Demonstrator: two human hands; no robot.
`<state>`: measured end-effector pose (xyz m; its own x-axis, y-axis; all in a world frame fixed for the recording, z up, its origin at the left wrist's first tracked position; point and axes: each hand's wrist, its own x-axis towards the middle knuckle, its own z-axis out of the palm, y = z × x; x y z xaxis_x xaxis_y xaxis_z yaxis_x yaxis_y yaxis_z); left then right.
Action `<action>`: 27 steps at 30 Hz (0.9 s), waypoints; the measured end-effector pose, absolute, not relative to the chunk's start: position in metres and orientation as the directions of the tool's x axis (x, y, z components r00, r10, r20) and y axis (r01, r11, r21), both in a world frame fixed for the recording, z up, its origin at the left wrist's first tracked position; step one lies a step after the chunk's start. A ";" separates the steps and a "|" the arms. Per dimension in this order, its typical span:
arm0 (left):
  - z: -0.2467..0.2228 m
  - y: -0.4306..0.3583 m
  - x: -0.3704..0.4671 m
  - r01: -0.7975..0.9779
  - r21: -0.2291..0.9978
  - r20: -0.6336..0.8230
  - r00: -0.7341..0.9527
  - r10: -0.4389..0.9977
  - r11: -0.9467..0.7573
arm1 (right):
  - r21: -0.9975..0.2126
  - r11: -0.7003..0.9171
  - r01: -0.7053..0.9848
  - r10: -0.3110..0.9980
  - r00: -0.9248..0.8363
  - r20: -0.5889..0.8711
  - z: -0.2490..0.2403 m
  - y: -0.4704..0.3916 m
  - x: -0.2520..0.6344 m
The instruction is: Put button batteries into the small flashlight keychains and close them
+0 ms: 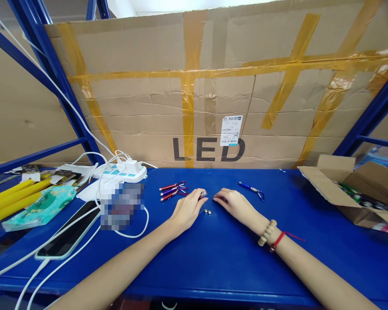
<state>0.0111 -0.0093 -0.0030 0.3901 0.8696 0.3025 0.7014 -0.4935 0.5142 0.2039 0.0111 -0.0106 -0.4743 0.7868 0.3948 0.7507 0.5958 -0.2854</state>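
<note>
My left hand (188, 208) is closed around a small flashlight (203, 194); only its silvery end shows past the fingertips. Just across from it, my right hand (234, 203) has its fingers curled and pressed together, and whatever they pinch is hidden. Between and slightly below the hands lie a few small silver button cells (207, 212) on the blue table. Left of my left hand, red and purple keychain flashlights (173, 188) with carabiner clips lie in a row. A blue keychain flashlight (250, 187) with its clip rests beyond my right hand.
A white power strip (119, 172) with plugs and cables stands at the back left. Near it lie a phone (69, 230) and yellow packages (17, 198). An open cardboard box (358, 215) sits at the right. A large taped carton (142, 112) walls off the back of the blue table (226, 271).
</note>
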 end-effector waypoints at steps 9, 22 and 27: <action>-0.007 -0.007 0.012 0.688 0.453 0.337 0.457 0.823 -0.567 | -0.453 0.716 0.531 0.646 -0.258 0.718 -0.007 -0.002 0.187; -0.008 -0.007 0.011 0.682 0.413 0.348 0.494 0.797 -0.603 | -0.453 0.785 0.423 0.588 -0.275 0.761 -0.005 -0.007 0.185; -0.008 -0.008 0.011 0.687 0.408 0.343 0.495 0.798 -0.602 | -0.447 0.796 0.407 0.584 -0.324 0.744 -0.007 -0.006 0.185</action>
